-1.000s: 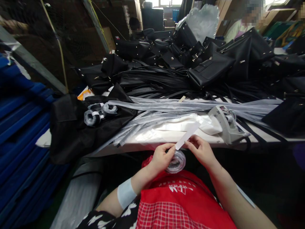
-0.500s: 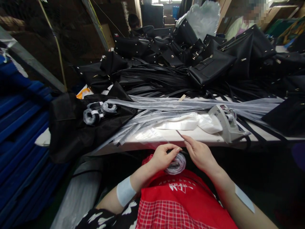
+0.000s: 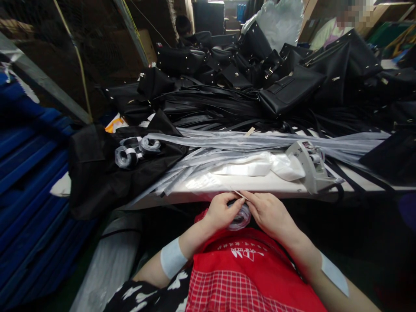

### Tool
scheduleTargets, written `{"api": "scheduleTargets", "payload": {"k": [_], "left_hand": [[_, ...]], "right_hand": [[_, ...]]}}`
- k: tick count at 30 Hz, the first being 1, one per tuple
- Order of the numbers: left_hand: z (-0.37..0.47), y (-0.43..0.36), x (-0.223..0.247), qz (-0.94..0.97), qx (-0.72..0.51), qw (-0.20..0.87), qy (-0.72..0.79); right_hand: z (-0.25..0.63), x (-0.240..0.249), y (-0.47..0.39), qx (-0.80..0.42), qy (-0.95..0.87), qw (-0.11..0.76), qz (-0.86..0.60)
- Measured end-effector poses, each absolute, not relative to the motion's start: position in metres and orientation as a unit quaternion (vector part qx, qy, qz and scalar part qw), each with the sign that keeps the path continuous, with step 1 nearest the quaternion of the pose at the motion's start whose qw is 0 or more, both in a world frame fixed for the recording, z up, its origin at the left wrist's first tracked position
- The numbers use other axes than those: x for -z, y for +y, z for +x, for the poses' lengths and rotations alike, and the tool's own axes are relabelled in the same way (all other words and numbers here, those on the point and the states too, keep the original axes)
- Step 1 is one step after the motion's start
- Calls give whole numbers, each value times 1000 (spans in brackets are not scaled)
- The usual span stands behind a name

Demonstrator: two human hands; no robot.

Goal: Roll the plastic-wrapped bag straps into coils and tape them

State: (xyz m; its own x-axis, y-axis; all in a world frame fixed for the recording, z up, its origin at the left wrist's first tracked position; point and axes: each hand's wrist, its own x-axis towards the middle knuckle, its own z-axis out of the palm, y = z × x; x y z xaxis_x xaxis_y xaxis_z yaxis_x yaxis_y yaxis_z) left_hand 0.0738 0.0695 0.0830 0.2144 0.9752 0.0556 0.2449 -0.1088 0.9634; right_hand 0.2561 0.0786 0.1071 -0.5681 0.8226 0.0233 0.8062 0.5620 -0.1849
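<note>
"Just off the front edge of the white table (image 3: 282,185), what are the two bare hands doing?"

"The left hand (image 3: 221,211) has its fingers curled in, holding the round coil wrapped in clear plastic (image 3: 240,220). The right hand (image 3: 270,213) has its fingers close together, pinching the thin white paper strip (image 3: 239,193) by the left thumb."

"Where exactly is the coil?"

"Between the two hands, near the top of the red apron with white lettering (image 3: 247,247), partly hidden by the fingers. The strip lies across its upper side, seen nearly edge-on; I can't tell whether it touches the coil."

"And on the table?"

"Near the front edge, right of the middle, stands a grey tape dispenser (image 3: 305,167), with crumpled white plastic film (image 3: 256,167) just left of it. Behind them, long plastic-covered strips (image 3: 260,141) run sideways."

"Anything at the left end?"

"Small rolled bundles with white bands (image 3: 125,157) rest on black fabric (image 3: 107,182) that hangs over the table's left front corner. Toward the back edge there's a heap of black leather-like bags (image 3: 292,89), with a partly visible person (image 3: 328,34) beyond."
</note>
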Motion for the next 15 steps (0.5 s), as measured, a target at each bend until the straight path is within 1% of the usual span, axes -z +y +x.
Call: {"api": "scheduleTargets", "payload": {"k": [8, 15], "left_hand": [[73, 68, -86, 629, -401, 461, 481], [73, 67, -84, 624, -405, 473, 473]], "right_hand": [[256, -108, 79, -117, -881, 56, -456], [255, -112, 78, -108, -883, 59, -453]]}}
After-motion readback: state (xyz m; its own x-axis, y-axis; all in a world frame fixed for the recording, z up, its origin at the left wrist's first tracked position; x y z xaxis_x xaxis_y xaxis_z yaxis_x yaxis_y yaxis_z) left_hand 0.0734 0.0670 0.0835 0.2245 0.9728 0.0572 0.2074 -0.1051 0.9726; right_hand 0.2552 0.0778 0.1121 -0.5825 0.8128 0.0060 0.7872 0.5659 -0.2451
